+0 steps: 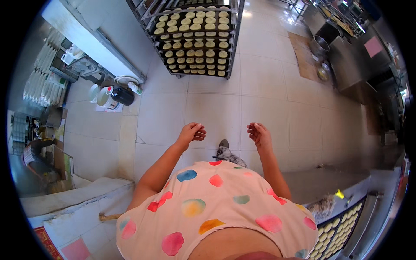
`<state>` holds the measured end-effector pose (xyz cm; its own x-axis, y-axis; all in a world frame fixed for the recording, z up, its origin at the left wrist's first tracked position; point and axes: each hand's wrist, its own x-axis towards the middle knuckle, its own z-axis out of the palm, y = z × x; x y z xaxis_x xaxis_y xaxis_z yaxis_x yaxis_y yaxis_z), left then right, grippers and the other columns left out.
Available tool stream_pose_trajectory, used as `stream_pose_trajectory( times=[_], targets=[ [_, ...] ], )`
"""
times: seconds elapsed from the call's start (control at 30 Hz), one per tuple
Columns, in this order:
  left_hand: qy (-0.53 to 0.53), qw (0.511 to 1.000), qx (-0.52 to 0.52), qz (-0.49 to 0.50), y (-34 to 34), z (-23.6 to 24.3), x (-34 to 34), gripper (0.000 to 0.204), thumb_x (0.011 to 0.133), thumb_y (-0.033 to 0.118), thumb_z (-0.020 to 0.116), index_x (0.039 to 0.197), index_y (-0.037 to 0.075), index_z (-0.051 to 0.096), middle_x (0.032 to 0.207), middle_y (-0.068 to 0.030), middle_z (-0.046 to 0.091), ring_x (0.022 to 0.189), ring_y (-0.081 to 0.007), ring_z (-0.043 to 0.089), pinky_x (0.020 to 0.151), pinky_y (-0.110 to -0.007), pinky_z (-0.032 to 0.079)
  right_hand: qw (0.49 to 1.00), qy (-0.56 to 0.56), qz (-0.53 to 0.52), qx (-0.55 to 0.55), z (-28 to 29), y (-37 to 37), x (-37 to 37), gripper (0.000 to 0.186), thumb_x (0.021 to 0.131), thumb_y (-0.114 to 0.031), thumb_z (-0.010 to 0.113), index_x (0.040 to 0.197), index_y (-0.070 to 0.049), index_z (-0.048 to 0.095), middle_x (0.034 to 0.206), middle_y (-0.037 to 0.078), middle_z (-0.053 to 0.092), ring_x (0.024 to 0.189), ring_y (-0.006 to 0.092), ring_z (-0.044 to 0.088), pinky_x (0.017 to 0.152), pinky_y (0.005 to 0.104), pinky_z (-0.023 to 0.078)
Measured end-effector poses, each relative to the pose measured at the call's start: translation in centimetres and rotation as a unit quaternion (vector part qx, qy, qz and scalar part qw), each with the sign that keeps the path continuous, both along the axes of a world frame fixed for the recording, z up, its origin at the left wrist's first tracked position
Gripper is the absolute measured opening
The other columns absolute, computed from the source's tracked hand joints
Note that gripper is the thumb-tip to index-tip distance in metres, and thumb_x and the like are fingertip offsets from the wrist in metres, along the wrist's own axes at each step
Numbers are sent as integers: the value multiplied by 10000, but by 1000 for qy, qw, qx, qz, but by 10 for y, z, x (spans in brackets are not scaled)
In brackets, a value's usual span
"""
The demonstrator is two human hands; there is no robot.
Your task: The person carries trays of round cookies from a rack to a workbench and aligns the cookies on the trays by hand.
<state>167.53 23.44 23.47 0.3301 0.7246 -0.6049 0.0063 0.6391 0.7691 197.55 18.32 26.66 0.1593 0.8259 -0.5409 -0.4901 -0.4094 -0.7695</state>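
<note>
My left hand [192, 133] is held out over the tiled floor at the centre, loosely open with nothing in it. To its right my right hand [260, 134] is also open and empty, fingers slightly curled. Neither touches anything. Nearest beyond them stands a tall wheeled metal rack [232, 56], holding several dark trays of pale round dough pieces [198, 56]. My shoe [223, 144] shows on the floor between my hands.
A pillar [110, 54] is left of the rack, with buckets [105, 99] and a black jug [122, 96]. A person [39, 156] works at far left. Steel equipment [355, 65] and pots [320, 45] line the right. A dough-filled tray [333, 229] lies lower right.
</note>
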Motion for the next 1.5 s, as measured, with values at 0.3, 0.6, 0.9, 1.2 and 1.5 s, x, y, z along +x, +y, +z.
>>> stream_pose_trajectory(
  times=[0.3,0.6,0.9,1.2,1.5],
  targets=[
    [-10,984,-27,175,146,-9,-36,280,906,264,491,998,3,537,909,-124,614,808,-213,620,720,-330,535,999,11,48,-6,-8,202,21,191,876,-172,513,983,-21,559,880,92,638,758,147,615,635,253,498],
    [-137,951,2,276,393,-77,-137,331,864,191,562,1094,-24,461,1042,-179,561,948,-292,576,809,-396,509,997,18,69,-26,-54,429,-26,263,871,-178,519,1074,-11,530,976,111,624,860,180,613,706,281,503],
    [-231,925,5,303,718,-170,-217,272,837,106,600,1070,-4,510,1068,-160,565,986,-285,569,882,-422,486,993,79,-13,-92,-137,675,-91,270,837,-135,556,1059,6,494,1033,168,576,988,289,563,869,380,483],
    [-244,907,-64,336,798,-165,-210,314,824,0,569,1128,-6,488,1091,-136,555,968,-270,579,860,-407,515,967,150,-173,-108,-188,795,-104,98,746,-13,592,809,-47,525,814,53,581,798,226,576,787,353,511],
    [-194,924,-85,318,736,-134,-224,404,798,1,595,1180,46,472,1130,-91,553,1015,-264,560,903,-402,480,965,139,-186,-123,-185,721,-110,29,796,-97,570,812,-111,550,822,27,582,803,194,538,807,376,476]
  ],
)
